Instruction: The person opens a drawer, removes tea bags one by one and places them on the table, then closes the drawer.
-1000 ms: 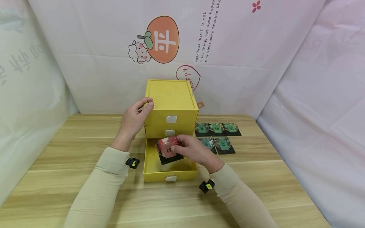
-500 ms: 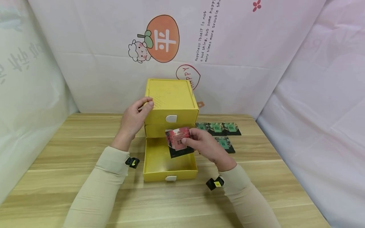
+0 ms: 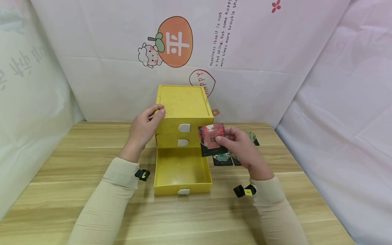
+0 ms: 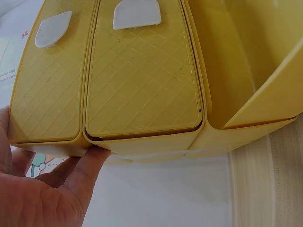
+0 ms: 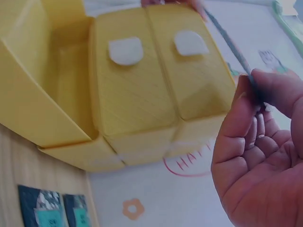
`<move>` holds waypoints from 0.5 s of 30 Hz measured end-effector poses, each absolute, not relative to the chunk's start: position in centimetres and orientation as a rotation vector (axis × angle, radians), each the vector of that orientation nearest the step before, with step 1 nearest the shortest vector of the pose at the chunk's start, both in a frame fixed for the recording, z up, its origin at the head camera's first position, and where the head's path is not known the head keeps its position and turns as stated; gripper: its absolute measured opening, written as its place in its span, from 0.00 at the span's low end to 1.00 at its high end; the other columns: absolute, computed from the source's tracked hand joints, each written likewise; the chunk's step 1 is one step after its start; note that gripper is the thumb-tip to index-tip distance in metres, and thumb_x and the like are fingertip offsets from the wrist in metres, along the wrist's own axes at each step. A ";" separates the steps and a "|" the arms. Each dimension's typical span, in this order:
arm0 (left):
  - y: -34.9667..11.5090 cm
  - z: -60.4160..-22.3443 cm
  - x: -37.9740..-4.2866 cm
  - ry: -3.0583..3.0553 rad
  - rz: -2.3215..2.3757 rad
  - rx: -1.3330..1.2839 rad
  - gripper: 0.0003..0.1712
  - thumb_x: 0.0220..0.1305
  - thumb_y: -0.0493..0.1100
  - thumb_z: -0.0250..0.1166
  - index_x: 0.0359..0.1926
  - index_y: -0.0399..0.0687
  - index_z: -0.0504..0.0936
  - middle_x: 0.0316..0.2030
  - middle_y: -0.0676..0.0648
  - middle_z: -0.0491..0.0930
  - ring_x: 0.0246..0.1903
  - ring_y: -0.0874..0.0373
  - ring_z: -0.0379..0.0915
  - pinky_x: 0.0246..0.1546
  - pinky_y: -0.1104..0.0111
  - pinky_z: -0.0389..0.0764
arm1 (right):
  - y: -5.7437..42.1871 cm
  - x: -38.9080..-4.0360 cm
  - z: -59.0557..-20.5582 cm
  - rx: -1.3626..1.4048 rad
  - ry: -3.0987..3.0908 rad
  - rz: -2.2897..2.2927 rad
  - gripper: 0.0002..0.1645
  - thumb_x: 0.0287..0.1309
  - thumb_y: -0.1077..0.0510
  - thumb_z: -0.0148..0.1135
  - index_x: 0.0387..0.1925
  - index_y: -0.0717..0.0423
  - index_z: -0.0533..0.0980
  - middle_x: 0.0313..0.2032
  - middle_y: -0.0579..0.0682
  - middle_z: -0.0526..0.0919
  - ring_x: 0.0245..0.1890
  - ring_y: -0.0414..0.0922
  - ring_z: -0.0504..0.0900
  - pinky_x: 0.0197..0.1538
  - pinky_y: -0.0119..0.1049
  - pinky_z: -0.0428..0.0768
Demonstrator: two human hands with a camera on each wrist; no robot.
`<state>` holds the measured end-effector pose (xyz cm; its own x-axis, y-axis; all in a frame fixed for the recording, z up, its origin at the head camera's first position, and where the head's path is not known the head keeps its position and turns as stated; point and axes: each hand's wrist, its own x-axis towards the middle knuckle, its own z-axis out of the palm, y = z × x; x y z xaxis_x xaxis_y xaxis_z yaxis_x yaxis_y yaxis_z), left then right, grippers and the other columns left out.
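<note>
A yellow three-drawer box [image 3: 183,102] stands on the table, its bottom drawer [image 3: 183,189] pulled out. Nothing shows inside that drawer. My left hand [image 3: 143,129] rests at the box's upper left front corner; in the left wrist view its fingers press against the side wall. To the right of the box, my right hand [image 3: 242,146] pinches a thin red and black card [image 3: 212,139] between thumb and fingers, raised above the table. The right wrist view shows this card edge-on. Green and black cards [image 3: 222,158] lie behind and below it, partly hidden by the card and hand.
The upper two drawers, with white tabs [image 3: 183,142], are shut. A far green card [image 3: 253,137] peeks out past my right hand. A printed white cloth [image 3: 245,95] hangs behind the wooden table [image 3: 183,221], with more cloth on both sides.
My right hand has lifted the red card out of the bottom drawer and carried it right, over the green cards. My left hand has stayed at the box corner.
</note>
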<state>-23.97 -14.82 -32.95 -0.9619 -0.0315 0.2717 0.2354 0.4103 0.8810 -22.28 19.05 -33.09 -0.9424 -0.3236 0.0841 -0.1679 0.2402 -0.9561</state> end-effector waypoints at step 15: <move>-14.8 -33.0 -24.0 -2.413 -1.588 -0.172 0.34 0.73 0.71 0.56 0.69 0.61 0.79 0.68 0.50 0.77 0.68 0.47 0.73 0.64 0.46 0.77 | 24.5 -24.2 -32.4 -0.212 2.406 -2.051 0.15 0.78 0.53 0.56 0.57 0.56 0.70 0.36 0.36 0.87 0.35 0.35 0.86 0.37 0.29 0.83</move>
